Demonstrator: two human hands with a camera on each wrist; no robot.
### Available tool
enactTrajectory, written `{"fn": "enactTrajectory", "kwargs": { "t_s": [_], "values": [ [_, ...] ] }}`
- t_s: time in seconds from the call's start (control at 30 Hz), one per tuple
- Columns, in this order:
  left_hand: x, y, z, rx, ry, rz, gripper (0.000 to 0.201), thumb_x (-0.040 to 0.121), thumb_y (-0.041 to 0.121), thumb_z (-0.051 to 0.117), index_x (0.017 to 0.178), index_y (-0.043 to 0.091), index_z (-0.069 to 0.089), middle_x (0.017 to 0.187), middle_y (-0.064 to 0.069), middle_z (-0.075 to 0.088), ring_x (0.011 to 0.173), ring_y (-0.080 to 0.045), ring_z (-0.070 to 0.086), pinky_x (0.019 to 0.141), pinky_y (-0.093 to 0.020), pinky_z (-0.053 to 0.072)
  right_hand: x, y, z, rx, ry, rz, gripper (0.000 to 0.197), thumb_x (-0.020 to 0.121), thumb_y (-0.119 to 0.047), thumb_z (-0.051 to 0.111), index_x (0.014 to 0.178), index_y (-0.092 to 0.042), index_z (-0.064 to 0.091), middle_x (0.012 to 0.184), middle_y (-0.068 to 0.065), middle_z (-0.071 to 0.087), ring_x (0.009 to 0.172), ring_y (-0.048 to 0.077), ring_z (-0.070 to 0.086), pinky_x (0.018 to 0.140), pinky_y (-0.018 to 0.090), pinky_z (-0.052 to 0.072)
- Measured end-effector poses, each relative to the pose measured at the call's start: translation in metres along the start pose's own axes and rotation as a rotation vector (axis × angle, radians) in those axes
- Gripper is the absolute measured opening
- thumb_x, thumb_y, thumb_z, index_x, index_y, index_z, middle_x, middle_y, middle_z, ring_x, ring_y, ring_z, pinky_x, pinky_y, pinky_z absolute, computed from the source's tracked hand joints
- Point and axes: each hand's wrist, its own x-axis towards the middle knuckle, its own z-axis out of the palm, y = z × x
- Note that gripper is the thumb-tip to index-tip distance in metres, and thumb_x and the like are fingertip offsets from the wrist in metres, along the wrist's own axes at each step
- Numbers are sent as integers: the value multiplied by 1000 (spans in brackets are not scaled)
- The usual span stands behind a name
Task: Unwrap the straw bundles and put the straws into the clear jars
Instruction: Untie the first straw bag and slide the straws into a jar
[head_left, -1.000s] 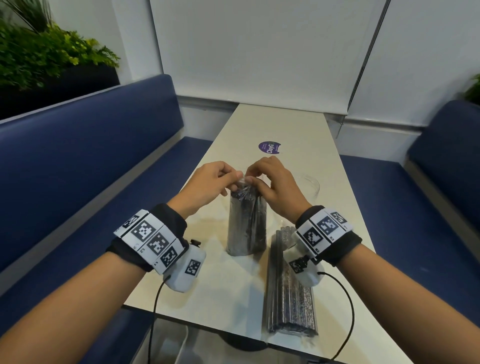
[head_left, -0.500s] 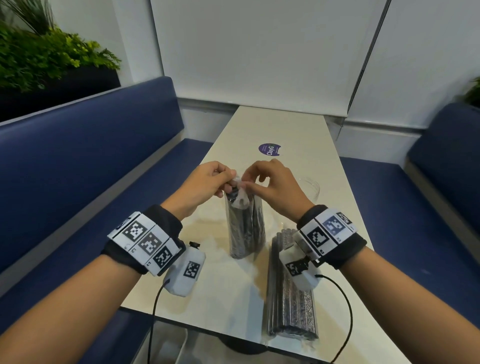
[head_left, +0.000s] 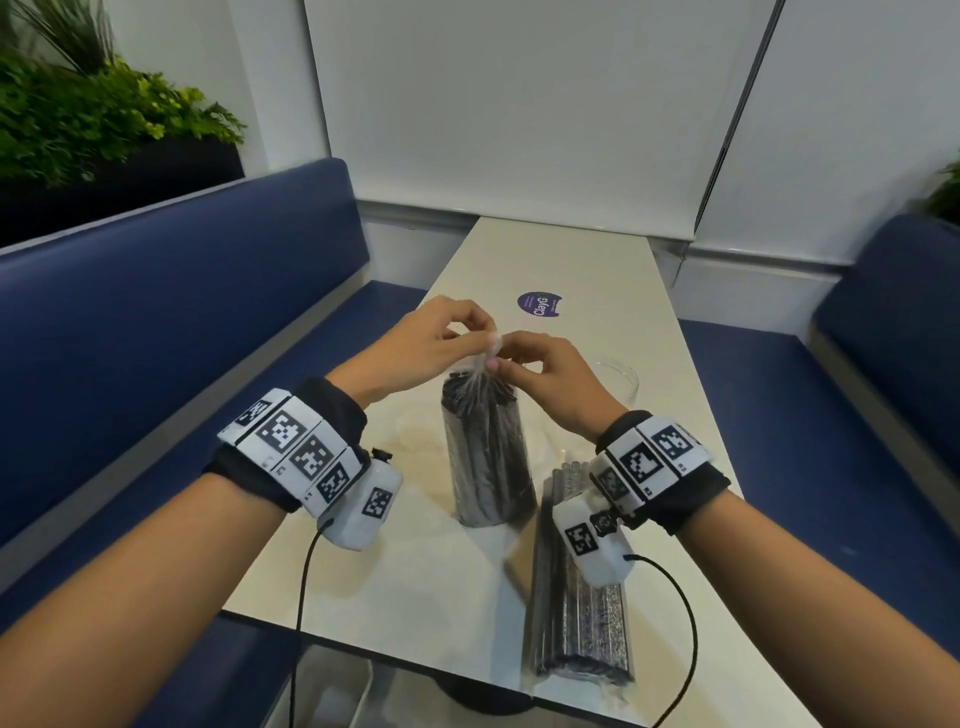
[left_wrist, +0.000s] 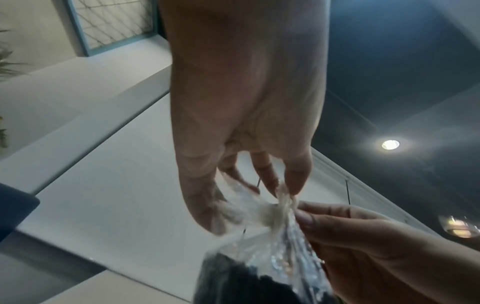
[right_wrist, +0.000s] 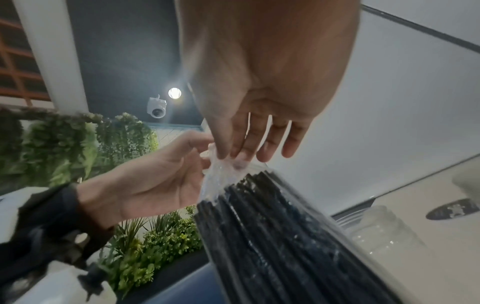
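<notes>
Head view shows my left hand (head_left: 426, 348) and my right hand (head_left: 550, 379) meeting above the pale table (head_left: 415, 587), both at the gathered top of the upright straw bundle (head_left: 488, 457). That bundle of black straws stands on end on the table between my wrists, wrapped in clear plastic whose twisted neck (head_left: 491, 353) rises to my fingertips. My left thumb and forefinger pinch the knot of plastic from the left; from my left wrist camera the crumpled tuft (left_wrist: 270, 211) sits against my fingers (left_wrist: 296, 176), though the picture is blurred there and I cannot tell exactly how many fingers press it. My right hand pinches the same neck from the other side, thumb and forefinger closed on the film, the other fingers hanging loose, as the right wrist view shows (right_wrist: 233, 144). In that view the black straws (right_wrist: 272, 236) fan downward under the shiny wrap. A second bundle (head_left: 582, 618) lies flat on the table just right of the standing one, near the front edge and partly under my right wrist. A clear jar (head_left: 621, 379) stands beyond my right hand, mostly hidden by it. Farther up the table lies a round purple sticker (head_left: 540, 307). Blue benches (head_left: 156, 332) run along both sides.
</notes>
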Motion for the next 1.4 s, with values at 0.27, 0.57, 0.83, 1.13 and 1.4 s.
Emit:
{"fn": "enactTrajectory", "kwargs": {
  "t_s": [0.27, 0.57, 0.83, 1.13, 1.4],
  "values": [
    [0, -2, -8, 89, 59, 68, 52, 66, 49, 74, 109, 29, 55, 102, 12, 62, 77, -3, 50, 66, -10, 40, -2, 2, 1, 182, 128, 14, 13, 84, -11, 63, 83, -14, 50, 80, 4, 57, 75, 19, 52, 70, 25, 44],
    [-13, -38, 20, 41, -161, -101, 46, 89, 35, 58, 132, 21, 51, 131, 3, 58, 116, -10, 55, 103, -28, 41, 6, -25, -13, 629, 154, -74, 23, 90, 6, 45, 95, -16, 43, 116, 23, 60, 115, 25, 57, 95, 39, 47],
    [-18, -42, 21, 21, 99, -2, 29, 94, 26, 52, 120, 23, 63, 113, 12, 63, 108, -3, 56, 84, -4, 40, -14, 3, -6, 340, -64, 214, 100, 73, 1, 70, 141, -24, 0, 154, 11, 12, 143, 22, 15, 114, 38, 22],
    [-27, -60, 44, -313, -69, -127, 93, 72, 39, 73, 143, 32, 14, 132, 6, 41, 118, -12, 51, 102, -34, 43, -14, 36, 28, 275, -168, 249, 101, 70, -8, 77, 141, -8, 4, 126, 4, 41, 106, 3, 49, 89, 9, 45],
    [-36, -99, 73, -354, -77, -186, 57, 86, 20, 64, 132, 25, 31, 124, 8, 52, 114, -3, 55, 81, -5, 46, -22, 64, 53, 143, -209, 385, 77, 70, -12, 77, 132, -10, 31, 130, 13, 52, 119, 27, 51, 102, 49, 43]
  ]
}}
